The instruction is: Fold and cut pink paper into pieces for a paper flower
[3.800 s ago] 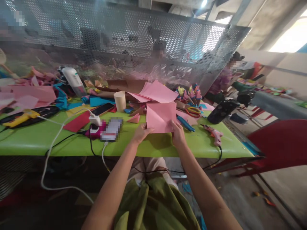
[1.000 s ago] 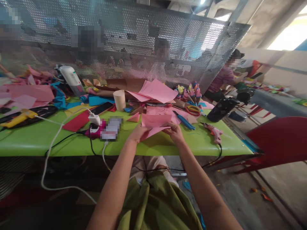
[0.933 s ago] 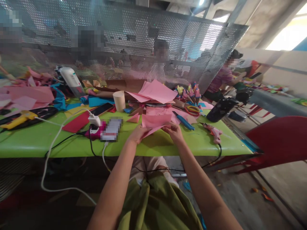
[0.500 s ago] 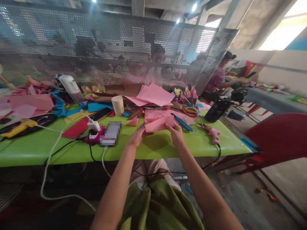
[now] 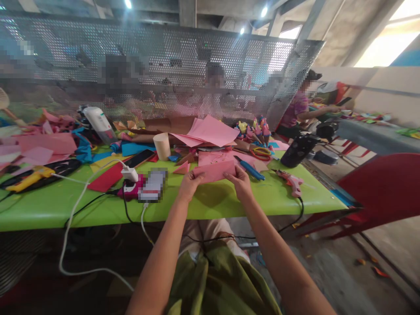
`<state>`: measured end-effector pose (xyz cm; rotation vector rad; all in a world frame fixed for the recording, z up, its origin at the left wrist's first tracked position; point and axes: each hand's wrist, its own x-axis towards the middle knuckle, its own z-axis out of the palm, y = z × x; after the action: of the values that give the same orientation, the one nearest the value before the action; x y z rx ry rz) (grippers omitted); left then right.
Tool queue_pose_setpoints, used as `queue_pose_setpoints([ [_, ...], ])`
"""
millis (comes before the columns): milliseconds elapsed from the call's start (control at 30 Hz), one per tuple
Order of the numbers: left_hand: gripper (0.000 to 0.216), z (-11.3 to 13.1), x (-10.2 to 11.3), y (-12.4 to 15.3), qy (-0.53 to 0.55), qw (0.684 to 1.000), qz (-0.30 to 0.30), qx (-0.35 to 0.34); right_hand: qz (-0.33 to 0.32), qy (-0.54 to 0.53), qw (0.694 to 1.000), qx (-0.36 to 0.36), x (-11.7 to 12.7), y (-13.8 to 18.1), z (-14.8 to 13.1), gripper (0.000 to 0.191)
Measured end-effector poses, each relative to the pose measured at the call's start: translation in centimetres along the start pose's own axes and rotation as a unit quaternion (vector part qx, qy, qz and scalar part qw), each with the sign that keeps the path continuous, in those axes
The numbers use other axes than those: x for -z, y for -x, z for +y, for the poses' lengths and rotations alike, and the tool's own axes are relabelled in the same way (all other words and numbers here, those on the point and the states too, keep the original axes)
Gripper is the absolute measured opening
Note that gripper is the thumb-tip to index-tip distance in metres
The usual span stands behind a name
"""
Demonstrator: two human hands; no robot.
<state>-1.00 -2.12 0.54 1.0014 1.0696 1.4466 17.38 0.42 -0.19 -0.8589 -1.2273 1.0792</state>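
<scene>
A piece of pink paper point(image 5: 215, 171) is stretched level between my two hands, above the green tabletop near its front edge. My left hand point(image 5: 190, 183) pinches its left end, thumb on top. At the right end, my right hand point(image 5: 240, 181) grips it in the same way. Just behind lie more pink sheets, and a larger stack of pink paper point(image 5: 213, 131) rests further back. A blue cutter knife point(image 5: 250, 169) lies right of my right hand. Beside my left hand sits a small folded pink paper piece point(image 5: 182, 168).
A pink glue gun point(image 5: 292, 181) with a black cord lies at right, near a dark bottle point(image 5: 298, 149). On the left are a phone point(image 5: 152, 184), a power strip point(image 5: 134, 189), cables and a yellow glue gun point(image 5: 33, 178). A beige tube point(image 5: 162, 146) stands mid-table. A person point(image 5: 297, 109) sits beyond.
The pink paper, tilted and raised at its right side before, is now level and flatter. My left thumb has come over its top, and both hands still hold it.
</scene>
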Motion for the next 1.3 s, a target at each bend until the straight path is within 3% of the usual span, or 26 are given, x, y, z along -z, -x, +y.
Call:
queue_pose_setpoints([
  [167,0.034,-0.04,0.12,0.05,-0.017,0.998,0.051,-0.020,0.007,-0.022,1.000,-0.002,0.22,-0.05,0.36,0.033],
  [500,0.028,-0.16,0.40,-0.11,-0.067,0.993,0.083,-0.049,0.007,-0.019,1.000,-0.009,0.17,-0.33,0.75,0.036],
  [700,0.029,-0.17,0.52,-0.16,-0.093,0.992,0.071,-0.057,0.021,-0.038,0.999,0.017,0.16,-0.25,0.47,0.043],
  [833,0.030,-0.15,0.51,-0.16,-0.096,0.991,0.079,-0.053,0.006,-0.020,1.000,0.016,0.23,-0.16,0.33,0.059],
  [1000,0.030,0.01,0.46,-0.18,-0.091,0.992,0.072,-0.056,0.015,-0.008,1.000,0.003,0.33,-0.47,0.66,0.036],
  [1300,0.031,0.04,0.48,-0.46,-0.090,0.991,0.081,-0.055,0.032,0.009,0.999,0.002,0.39,-0.74,1.01,0.040],
])
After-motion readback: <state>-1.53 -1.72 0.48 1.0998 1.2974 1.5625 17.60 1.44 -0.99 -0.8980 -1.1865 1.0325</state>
